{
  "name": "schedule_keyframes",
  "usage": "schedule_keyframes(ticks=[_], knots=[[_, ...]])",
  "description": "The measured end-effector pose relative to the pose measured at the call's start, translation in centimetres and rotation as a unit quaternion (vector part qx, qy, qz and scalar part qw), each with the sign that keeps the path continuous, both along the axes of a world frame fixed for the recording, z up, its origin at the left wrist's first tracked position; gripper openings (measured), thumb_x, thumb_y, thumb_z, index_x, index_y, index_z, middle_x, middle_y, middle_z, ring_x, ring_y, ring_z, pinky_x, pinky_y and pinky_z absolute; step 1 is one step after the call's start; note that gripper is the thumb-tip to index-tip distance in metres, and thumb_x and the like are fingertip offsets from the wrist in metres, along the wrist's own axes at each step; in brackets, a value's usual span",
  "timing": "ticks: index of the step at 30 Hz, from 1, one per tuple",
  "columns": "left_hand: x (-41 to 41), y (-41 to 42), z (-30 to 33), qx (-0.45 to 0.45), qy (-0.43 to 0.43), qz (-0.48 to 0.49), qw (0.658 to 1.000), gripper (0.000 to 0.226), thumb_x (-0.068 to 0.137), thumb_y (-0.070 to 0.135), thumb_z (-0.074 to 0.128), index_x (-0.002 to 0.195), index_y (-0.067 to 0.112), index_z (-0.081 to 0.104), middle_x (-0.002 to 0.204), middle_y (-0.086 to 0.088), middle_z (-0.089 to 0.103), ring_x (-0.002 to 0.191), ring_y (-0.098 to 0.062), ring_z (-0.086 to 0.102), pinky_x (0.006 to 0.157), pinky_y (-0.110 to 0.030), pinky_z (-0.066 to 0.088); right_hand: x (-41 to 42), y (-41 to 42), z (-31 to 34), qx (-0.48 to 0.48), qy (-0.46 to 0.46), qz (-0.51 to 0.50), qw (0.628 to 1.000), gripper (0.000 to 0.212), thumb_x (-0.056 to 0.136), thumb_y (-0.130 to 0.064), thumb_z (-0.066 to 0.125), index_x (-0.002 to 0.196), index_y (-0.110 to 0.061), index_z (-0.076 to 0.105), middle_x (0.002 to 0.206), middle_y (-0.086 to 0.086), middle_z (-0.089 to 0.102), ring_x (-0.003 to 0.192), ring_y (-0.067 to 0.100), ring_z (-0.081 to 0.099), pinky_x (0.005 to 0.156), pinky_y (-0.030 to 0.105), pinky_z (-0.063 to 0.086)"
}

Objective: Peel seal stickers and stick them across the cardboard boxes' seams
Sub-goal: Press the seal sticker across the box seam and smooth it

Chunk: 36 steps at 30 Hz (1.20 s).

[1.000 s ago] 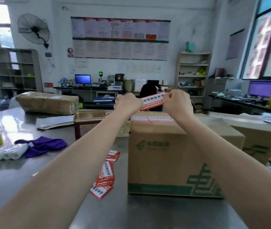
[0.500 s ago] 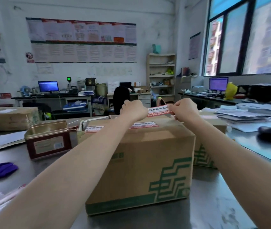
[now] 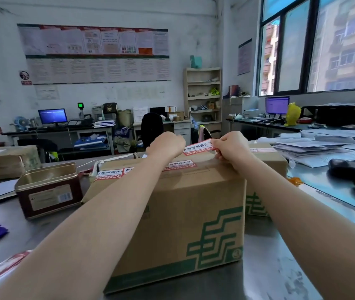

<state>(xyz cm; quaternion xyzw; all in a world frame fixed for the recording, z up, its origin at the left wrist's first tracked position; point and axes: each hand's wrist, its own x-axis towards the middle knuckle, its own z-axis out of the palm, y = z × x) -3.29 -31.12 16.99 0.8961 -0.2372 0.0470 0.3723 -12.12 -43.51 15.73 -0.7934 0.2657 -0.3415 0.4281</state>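
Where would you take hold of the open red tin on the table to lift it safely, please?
Judging by its pose, grip the red tin from above, hand spanning its two long walls just under the rim. It stands upright, lidless and clear of the cardboard box, so the top is free; the thin rim itself may be sharp.

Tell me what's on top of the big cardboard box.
Red-and-white seal stickers lie along the cardboard box top; the forearms cover part of them. Both hands hold another sticker above.

An open tin (image 3: 47, 187) crowds the cardboard box's (image 3: 172, 215) left; its right looks free.
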Motion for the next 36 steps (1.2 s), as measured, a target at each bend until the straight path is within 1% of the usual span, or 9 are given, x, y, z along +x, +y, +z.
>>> schedule_keyframes(ticks=[5, 10, 13, 15, 17, 20, 23, 30, 36], knots=[[0.8, -0.3, -0.7, -0.008, 0.029, -0.014, 0.999, 0.046, 0.096, 0.026, 0.027, 0.088, 0.001, 0.065, 0.080, -0.008, 0.058, 0.066, -0.019, 0.048, 0.069, -0.031, 0.040, 0.2, 0.0, 0.1, 0.018, 0.001, 0.000, 1.000, 0.027, 0.092, -0.021, 0.058, 0.076, -0.001, 0.066, 0.061, 0.007, 0.059, 0.044, 0.012, 0.054, 0.048, 0.020, 0.047], [0.7, -0.7, -1.9, -0.015, 0.013, 0.001, 1.000, 0.041, 0.097, 0.020, 0.028, 0.097, -0.003, 0.062, 0.083, -0.011, 0.050, 0.074, -0.025, 0.045, 0.066, -0.032, 0.033, 0.2, -0.7, -0.4, 0.011, -0.002, -0.020, 1.000, 0.035, 0.093, -0.022, 0.056, 0.061, -0.009, 0.057, 0.059, 0.007, 0.057, 0.042, 0.013, 0.052, 0.043, 0.021, 0.040], [0.8, -0.5, -2.3, -0.004, -0.014, 0.010, 1.000, 0.039, 0.097, 0.020, 0.029, 0.073, 0.003, 0.054, 0.079, -0.011, 0.050, 0.066, -0.023, 0.044, 0.057, -0.031, 0.030, -0.4, -1.3, -0.8, -0.006, -0.003, -0.035, 0.999, 0.035, 0.094, -0.024, 0.055, 0.065, -0.006, 0.062, 0.056, 0.008, 0.057, 0.043, 0.014, 0.050, 0.045, 0.024, 0.040], [0.6, -0.4, -2.5, 0.024, -0.028, 0.002, 0.999, 0.037, 0.096, 0.021, 0.032, 0.073, 0.004, 0.055, 0.080, -0.014, 0.051, 0.063, -0.021, 0.042, 0.053, -0.030, 0.027, -0.6, -1.4, -1.1, -0.009, 0.004, -0.030, 1.000, 0.032, 0.094, -0.023, 0.055, 0.071, -0.003, 0.066, 0.056, 0.008, 0.057, 0.042, 0.014, 0.050, 0.046, 0.023, 0.041], [0.5, -0.5, -2.7, 0.058, -0.045, -0.012, 0.997, 0.033, 0.095, 0.022, 0.036, 0.088, 0.000, 0.060, 0.094, -0.020, 0.059, 0.072, -0.022, 0.044, 0.055, -0.030, 0.029, -0.6, -1.3, -1.4, -0.025, 0.016, -0.026, 0.999, 0.031, 0.094, -0.022, 0.055, 0.070, -0.004, 0.063, 0.056, 0.006, 0.056, 0.042, 0.012, 0.049, 0.045, 0.021, 0.039], [0.6, -0.5, -3.0, 0.091, -0.070, -0.021, 0.993, 0.029, 0.093, 0.024, 0.039, 0.077, 0.006, 0.055, 0.108, -0.020, 0.059, 0.082, -0.028, 0.052, 0.059, -0.030, 0.033, -0.5, -1.3, -1.5, -0.050, 0.021, -0.039, 0.998, 0.035, 0.093, -0.020, 0.056, 0.061, -0.007, 0.058, 0.055, 0.006, 0.055, 0.042, 0.013, 0.049, 0.045, 0.021, 0.039], [0.8, -0.5, -3.1, 0.105, -0.076, -0.028, 0.991, 0.032, 0.093, 0.029, 0.039, 0.090, 0.004, 0.058, 0.110, -0.020, 0.057, 0.097, -0.032, 0.055, 0.073, -0.036, 0.041, -0.3, -1.5, -1.6, -0.066, 0.028, -0.050, 0.996, 0.036, 0.093, -0.019, 0.056, 0.059, -0.008, 0.057, 0.054, 0.007, 0.055, 0.043, 0.015, 0.051, 0.048, 0.024, 0.041], [0.6, -0.6, -3.2, 0.131, -0.083, -0.031, 0.987, 0.034, 0.091, 0.039, 0.041, 0.067, 0.014, 0.042, 0.113, -0.016, 0.051, 0.099, -0.033, 0.055, 0.082, -0.041, 0.046, -0.2, -1.7, -1.8, -0.076, 0.037, -0.058, 0.995, 0.038, 0.092, -0.020, 0.057, 0.055, -0.011, 0.055, 0.062, 0.010, 0.060, 0.060, 0.023, 0.055, 0.057, 0.031, 0.043], [0.5, -0.5, -3.1, 0.156, -0.092, -0.033, 0.983, 0.024, 0.090, 0.037, 0.044, 0.086, 0.014, 0.048, 0.118, -0.015, 0.046, 0.103, -0.031, 0.051, 0.085, -0.040, 0.045, -0.2, -1.8, -1.8, -0.091, 0.052, -0.056, 0.993, 0.038, 0.092, -0.020, 0.057, 0.055, -0.011, 0.055, 0.056, 0.005, 0.056, 0.050, 0.017, 0.048, 0.048, 0.026, 0.037]])
